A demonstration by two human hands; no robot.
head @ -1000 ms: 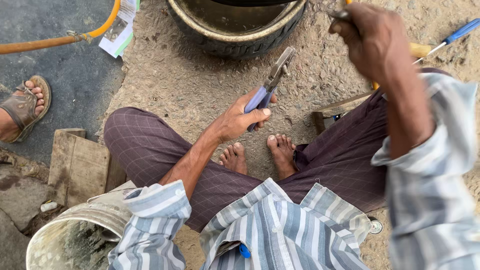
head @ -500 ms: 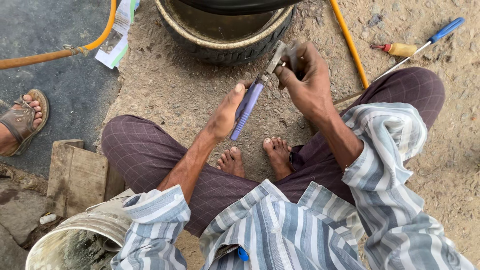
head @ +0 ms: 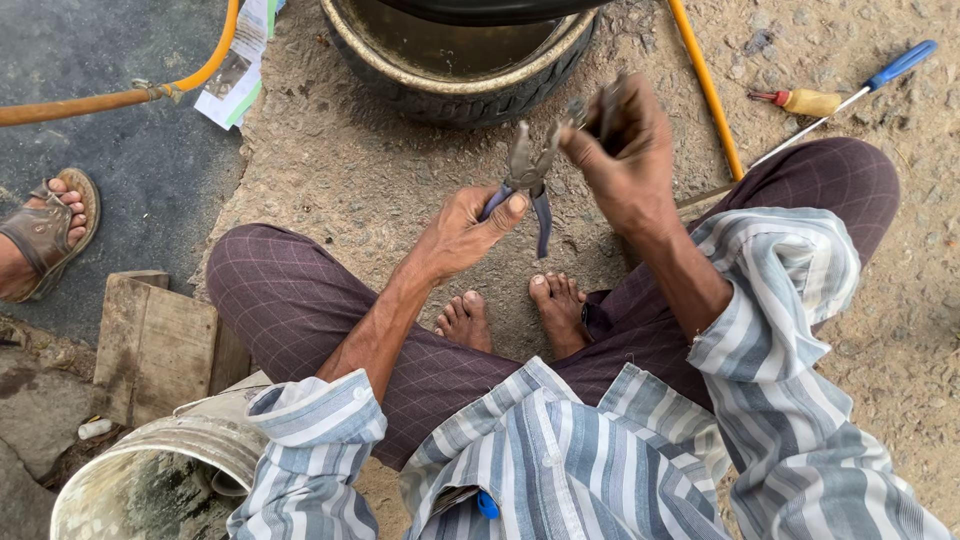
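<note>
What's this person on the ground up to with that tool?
A person in a striped shirt sits cross-legged and barefoot on sandy ground. The left hand holds blue-handled pliers with the handles spread, and the right hand holds a small dark part at the pliers' nose; the part is too blurred to identify. In front lies a tyre, with a yellow hose and a blue-handled screwdriver to the right. A pale bucket stands beside the left knee.
</note>
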